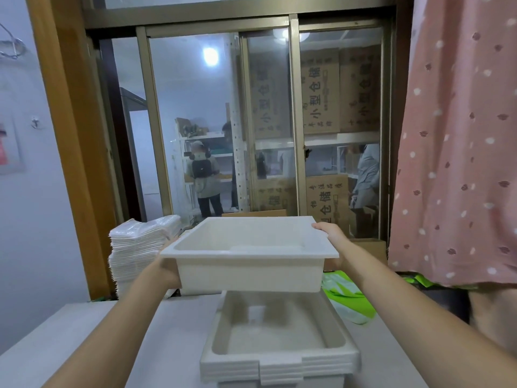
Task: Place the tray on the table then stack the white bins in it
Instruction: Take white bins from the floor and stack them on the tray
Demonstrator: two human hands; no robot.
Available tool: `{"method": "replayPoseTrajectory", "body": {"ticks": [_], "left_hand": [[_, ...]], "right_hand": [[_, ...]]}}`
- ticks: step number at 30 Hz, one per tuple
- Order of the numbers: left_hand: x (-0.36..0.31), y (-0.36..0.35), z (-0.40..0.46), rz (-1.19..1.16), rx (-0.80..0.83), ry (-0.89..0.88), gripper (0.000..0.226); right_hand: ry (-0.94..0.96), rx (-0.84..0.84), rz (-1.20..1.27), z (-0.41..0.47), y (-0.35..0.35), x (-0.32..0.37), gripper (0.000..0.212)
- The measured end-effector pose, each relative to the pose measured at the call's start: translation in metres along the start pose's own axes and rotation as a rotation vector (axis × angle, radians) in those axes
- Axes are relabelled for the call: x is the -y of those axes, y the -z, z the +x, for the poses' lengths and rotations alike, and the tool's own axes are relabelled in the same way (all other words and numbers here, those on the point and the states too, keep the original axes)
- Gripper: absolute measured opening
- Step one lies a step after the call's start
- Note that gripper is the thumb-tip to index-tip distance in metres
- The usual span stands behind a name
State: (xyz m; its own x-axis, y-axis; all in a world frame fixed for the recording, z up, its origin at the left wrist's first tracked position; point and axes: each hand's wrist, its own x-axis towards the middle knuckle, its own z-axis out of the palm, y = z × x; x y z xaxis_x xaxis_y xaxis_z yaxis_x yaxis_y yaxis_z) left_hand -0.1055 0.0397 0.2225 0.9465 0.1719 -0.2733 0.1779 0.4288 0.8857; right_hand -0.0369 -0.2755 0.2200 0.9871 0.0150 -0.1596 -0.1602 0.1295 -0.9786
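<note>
I hold a white bin [249, 273] in the air with both hands, above the far end of a stack of white bins [279, 362] that stands on the grey table [84, 331]. My left hand [169, 271] grips the bin's left side under its rim, partly hidden by the bin. My right hand [331, 235] grips the right rim, thumb on top. The stack shows several nested rims at its near end. I cannot tell a separate tray from the stacked bins.
A tall pile of white plastic-wrapped sheets [140, 256] stands at the table's far left. Green and white bags [349, 298] lie at the far right. A pink dotted curtain [458, 135] hangs on the right. A glass sliding window [265, 121] is ahead.
</note>
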Motion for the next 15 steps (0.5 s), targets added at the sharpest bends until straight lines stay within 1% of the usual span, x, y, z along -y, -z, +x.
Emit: {"method": "replayPoseTrajectory", "body": {"ticks": [1, 2, 4, 5, 7, 8, 9, 10, 12, 13, 15], "left_hand": [[0.004, -0.001, 0.004, -0.011, -0.019, 0.006, 0.010], [0.006, 0.000, 0.006, -0.040, -0.051, 0.026, 0.022], [0.011, 0.001, 0.016, -0.211, -0.171, 0.069, 0.054], [0.015, -0.002, 0.020, -0.310, -0.242, 0.065, 0.064], [0.024, -0.021, 0.014, -0.380, -0.348, 0.022, 0.069], [0.029, -0.034, 0.007, -0.408, -0.372, -0.009, 0.068], [0.035, -0.048, 0.002, -0.425, -0.382, -0.027, 0.071], [0.038, -0.059, 0.001, -0.434, -0.380, -0.043, 0.077], [0.044, -0.083, 0.002, -0.375, -0.385, -0.091, 0.092], [0.046, -0.094, 0.002, -0.343, -0.402, -0.105, 0.096], [0.048, -0.107, -0.003, -0.314, -0.457, -0.100, 0.092]], "right_hand": [[-0.011, -0.016, 0.032, 0.003, 0.001, 0.000, 0.032], [-0.025, -0.028, 0.055, 0.006, 0.000, 0.000, 0.033], [-0.046, -0.026, 0.129, -0.001, -0.005, 0.002, 0.035], [-0.052, -0.025, 0.173, 0.004, -0.005, 0.001, 0.038], [-0.069, -0.032, 0.219, 0.009, -0.010, -0.003, 0.047], [-0.081, -0.033, 0.234, 0.005, -0.014, -0.004, 0.044], [-0.079, -0.031, 0.245, 0.002, -0.019, -0.005, 0.035], [-0.076, -0.052, 0.259, -0.001, -0.023, -0.007, 0.029], [-0.088, -0.096, 0.261, -0.002, -0.029, -0.012, 0.025], [-0.083, -0.095, 0.285, -0.001, -0.032, -0.016, 0.024], [-0.050, -0.089, 0.321, -0.006, -0.035, -0.019, 0.023]]}}
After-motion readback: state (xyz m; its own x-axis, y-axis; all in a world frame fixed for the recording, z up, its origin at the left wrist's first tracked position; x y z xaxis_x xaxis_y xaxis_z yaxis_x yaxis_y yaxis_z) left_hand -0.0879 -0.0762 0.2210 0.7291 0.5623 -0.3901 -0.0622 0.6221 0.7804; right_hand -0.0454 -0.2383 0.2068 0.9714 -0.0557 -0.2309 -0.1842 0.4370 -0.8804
